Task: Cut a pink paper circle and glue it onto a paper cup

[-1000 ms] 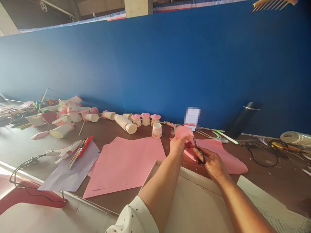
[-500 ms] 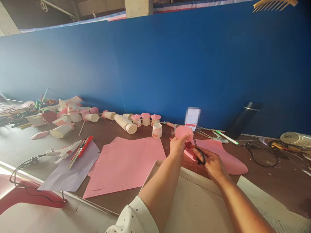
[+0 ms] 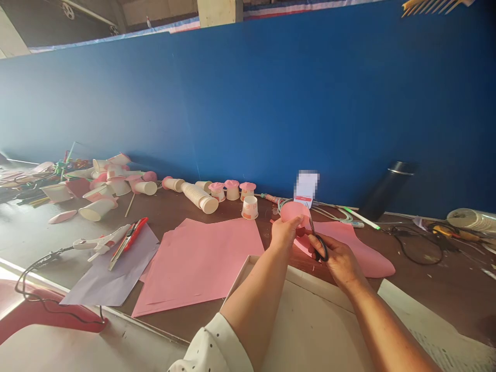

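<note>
My left hand (image 3: 283, 233) pinches a round piece of pink paper (image 3: 293, 211) and holds it up over the brown table (image 3: 426, 279). My right hand (image 3: 336, 259) grips black-handled scissors (image 3: 315, 243), whose blades point up at the right edge of that pink piece. Both hands are just above a larger pink offcut (image 3: 360, 250) lying on the table. A stack of pink paper sheets (image 3: 201, 261) lies to the left of my left forearm.
Paper cups (image 3: 197, 195), some with pink caps (image 3: 232, 189), lie along the blue wall (image 3: 248, 103). A glue gun (image 3: 101, 241), red-handled cutter (image 3: 132, 235) and lilac sheet (image 3: 112, 274) are at left. A black flask (image 3: 387, 191), cables and a cardboard box (image 3: 310, 320) sit near me.
The hands have stayed almost in place. The pink round piece has turned slightly in my left hand, and the scissors have shifted a little against its edge.
</note>
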Action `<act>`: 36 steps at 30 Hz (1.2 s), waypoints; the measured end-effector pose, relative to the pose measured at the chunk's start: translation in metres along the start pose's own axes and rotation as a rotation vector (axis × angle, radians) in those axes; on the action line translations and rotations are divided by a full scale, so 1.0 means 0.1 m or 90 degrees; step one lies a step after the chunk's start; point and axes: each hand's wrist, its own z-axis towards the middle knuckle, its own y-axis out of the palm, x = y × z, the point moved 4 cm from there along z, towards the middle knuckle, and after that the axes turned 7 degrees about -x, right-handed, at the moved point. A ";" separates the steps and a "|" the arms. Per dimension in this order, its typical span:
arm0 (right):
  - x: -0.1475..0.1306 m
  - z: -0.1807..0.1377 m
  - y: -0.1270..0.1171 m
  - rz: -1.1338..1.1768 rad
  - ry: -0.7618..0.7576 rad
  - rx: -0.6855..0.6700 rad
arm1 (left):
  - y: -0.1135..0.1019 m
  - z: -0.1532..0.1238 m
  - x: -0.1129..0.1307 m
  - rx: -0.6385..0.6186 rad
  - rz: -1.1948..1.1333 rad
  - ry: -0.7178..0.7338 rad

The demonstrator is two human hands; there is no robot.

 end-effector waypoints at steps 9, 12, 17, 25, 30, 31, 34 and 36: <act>0.04 0.02 -0.01 -0.014 -0.019 -0.004 | 0.00 -0.02 0.02 -0.004 0.021 -0.012; 0.06 0.03 -0.01 -0.016 -0.019 -0.007 | 0.00 -0.02 0.02 -0.003 0.018 -0.018; 0.03 0.01 -0.01 -0.008 -0.021 -0.008 | 0.01 -0.04 0.05 -0.007 0.007 -0.019; 0.03 0.01 -0.01 0.014 -0.001 -0.005 | 0.01 -0.05 0.06 -0.014 -0.014 -0.011; 0.05 0.02 -0.02 0.019 0.005 -0.011 | 0.01 -0.04 0.05 -0.014 -0.014 -0.010; 0.06 0.02 -0.03 0.016 0.004 -0.012 | 0.01 -0.03 0.05 -0.013 -0.011 -0.010; 0.07 0.02 -0.04 0.003 -0.002 -0.006 | 0.01 -0.04 0.06 -0.012 -0.008 -0.012; 0.08 0.03 -0.05 -0.004 -0.001 -0.009 | 0.01 -0.05 0.07 -0.015 -0.011 -0.011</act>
